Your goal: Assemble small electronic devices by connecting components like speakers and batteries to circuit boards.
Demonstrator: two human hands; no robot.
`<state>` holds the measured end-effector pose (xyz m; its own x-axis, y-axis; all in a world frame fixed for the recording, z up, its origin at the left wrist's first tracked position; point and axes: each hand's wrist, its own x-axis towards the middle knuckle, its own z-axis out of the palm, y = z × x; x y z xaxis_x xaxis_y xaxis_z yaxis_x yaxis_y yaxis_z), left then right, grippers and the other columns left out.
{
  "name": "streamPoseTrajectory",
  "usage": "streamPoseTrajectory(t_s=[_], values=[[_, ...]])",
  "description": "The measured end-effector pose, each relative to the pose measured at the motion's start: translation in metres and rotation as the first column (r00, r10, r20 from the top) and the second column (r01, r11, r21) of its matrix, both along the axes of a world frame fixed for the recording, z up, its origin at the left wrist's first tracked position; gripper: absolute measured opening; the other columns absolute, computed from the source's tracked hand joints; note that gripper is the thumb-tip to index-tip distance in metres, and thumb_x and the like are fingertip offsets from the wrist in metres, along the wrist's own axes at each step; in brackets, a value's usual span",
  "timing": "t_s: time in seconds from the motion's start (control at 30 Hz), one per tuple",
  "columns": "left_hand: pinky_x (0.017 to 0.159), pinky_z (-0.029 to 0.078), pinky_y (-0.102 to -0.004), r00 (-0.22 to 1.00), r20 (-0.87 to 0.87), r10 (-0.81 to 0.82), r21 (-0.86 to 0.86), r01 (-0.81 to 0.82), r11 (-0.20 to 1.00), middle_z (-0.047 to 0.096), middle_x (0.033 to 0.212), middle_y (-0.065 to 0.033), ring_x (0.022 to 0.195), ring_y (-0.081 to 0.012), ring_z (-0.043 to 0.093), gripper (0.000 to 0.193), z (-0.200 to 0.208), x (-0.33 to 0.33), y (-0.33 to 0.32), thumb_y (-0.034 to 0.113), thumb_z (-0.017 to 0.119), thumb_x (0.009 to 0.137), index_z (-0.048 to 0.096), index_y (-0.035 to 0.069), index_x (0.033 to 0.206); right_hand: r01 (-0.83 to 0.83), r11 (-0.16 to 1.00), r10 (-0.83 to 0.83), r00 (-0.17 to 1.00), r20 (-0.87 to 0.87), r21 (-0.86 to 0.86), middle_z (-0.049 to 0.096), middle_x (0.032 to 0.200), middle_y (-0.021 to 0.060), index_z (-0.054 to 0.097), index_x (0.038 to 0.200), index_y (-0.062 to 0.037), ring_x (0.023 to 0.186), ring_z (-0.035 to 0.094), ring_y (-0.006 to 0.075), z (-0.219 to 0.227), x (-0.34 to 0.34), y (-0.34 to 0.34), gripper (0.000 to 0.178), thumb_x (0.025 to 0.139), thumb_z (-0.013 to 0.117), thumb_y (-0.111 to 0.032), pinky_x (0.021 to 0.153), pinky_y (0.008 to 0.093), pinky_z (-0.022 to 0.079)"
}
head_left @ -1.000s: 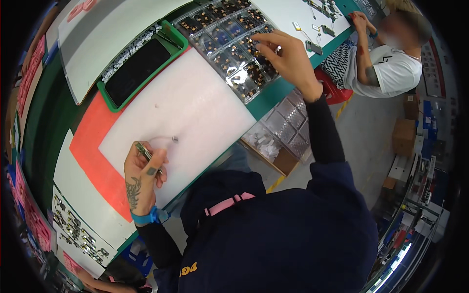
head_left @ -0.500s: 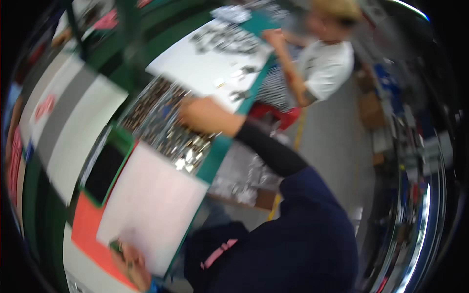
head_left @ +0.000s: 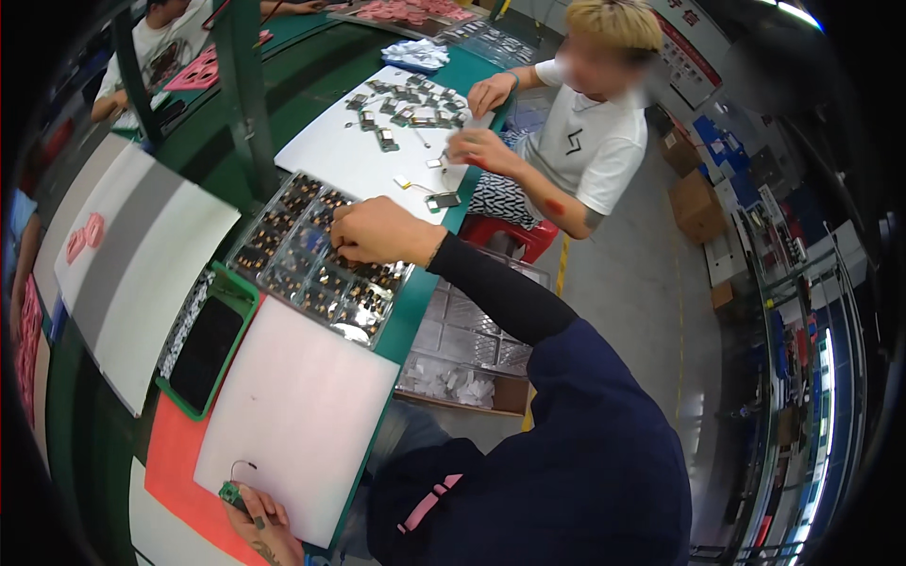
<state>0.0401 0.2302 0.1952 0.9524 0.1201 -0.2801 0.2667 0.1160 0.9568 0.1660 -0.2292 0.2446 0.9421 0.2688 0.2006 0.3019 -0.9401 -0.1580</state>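
My left hand (head_left: 259, 516) is closed around a small green circuit board (head_left: 232, 494) at the near edge of a white work mat (head_left: 293, 396). A thin dark wire (head_left: 238, 465) curls up from the board over the mat. My right hand (head_left: 385, 232) reaches over a clear compartment tray (head_left: 316, 304) filled with small black and gold-coloured parts (head_left: 293, 276). Its fingers are bent down and drawn together among the far right compartments. Whatever lies between those fingertips is hidden.
A green bin (head_left: 247, 294) with a black pad stands left of the mat, on a red sheet (head_left: 175, 443). Beyond the tray, several circuit boards (head_left: 385, 140) lie on a white sheet (head_left: 316, 141) beside a co-worker (head_left: 590, 132). A metal post (head_left: 241, 104) rises at the back.
The earlier frame is blurred and the view has shifted slightly. My right hand stays over the tray and my left keeps the board. The co-worker's hands have moved over the white sheet's edge.
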Motion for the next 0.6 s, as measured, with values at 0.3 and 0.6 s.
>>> streamPoseTrajectory(t_s=[0.3,0.6], values=[[0.043,0.03,-0.0221,0.989,-0.1,-0.108,-0.237,0.082,0.968,0.049,0.07,-0.0014,0.051,-0.0081,0.04,0.035,0.022,0.018,-0.01,0.042,0.042,0.113,0.055,0.01,0.114,-0.334,0.911,0.327,0.942,0.069,0.242,0.065,0.098,0.0024,0.075,0.098,-0.0038,0.07,0.06,0.0176,-0.008,-0.08,0.187,0.015,0.083,0.076,-0.001,0.062,0.0278,0.048],[0.043,0.034,-0.0216,0.994,-0.091,-0.067,-0.162,0.051,0.985,0.053,0.068,-0.004,0.05,-0.0102,0.048,0.058,0.036,0.024,-0.005,0.055,0.034,0.111,0.057,0.002,0.112,0.049,0.808,0.034,0.991,-0.13,0.588,0.067,0.097,0.0035,0.076,0.103,-0.0007,0.071,0.059,0.0148,-0.027,-0.099,0.235,0.019,0.083,0.078,0.002,0.067,0.0249,0.049]])
